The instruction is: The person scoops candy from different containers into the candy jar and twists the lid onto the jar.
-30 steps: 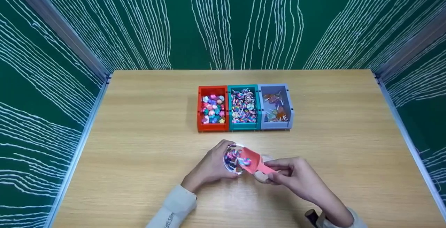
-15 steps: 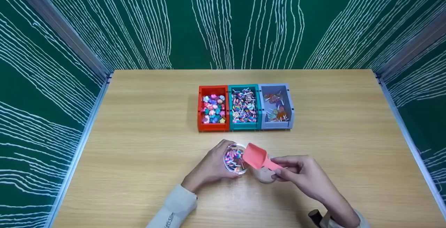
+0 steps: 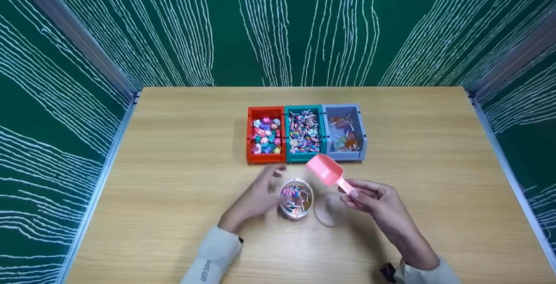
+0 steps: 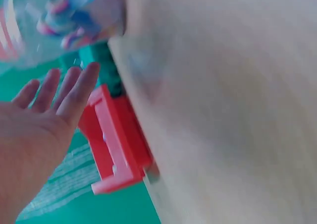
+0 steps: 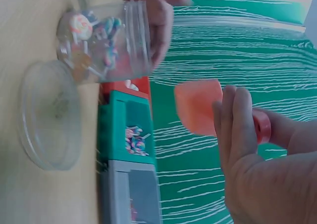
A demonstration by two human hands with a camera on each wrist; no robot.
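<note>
A clear jar [image 3: 296, 214] stands upright on the table, with small striped lollipop charms [image 3: 294, 193] inside it. Just left of the jar is my left hand [image 3: 257, 197], its fingers apart from the wall; the left wrist view shows that hand [image 4: 44, 120] with extended fingers and nothing held. My right hand [image 3: 377, 199] pinches the handle of a pink scoop [image 3: 325, 169], raised above the table to the right of the jar. The scoop's bowl [image 5: 198, 107] looks bare in the right wrist view. Beneath it, a clear round lid [image 3: 330, 210] lies flat beside the jar.
Three joined bins stand behind the jar: a red bin [image 3: 266, 158] with colourful pieces, a teal bin [image 3: 305, 158] with lollipop charms, and a lilac bin [image 3: 344, 156] with translucent pieces. Green walls with white lines border the wooden table [image 3: 182, 153].
Lollipop charms have slid from the scoop into the jar. My right hand has lifted the scoop up and away to the right. My left hand has let go of the jar and moved left.
</note>
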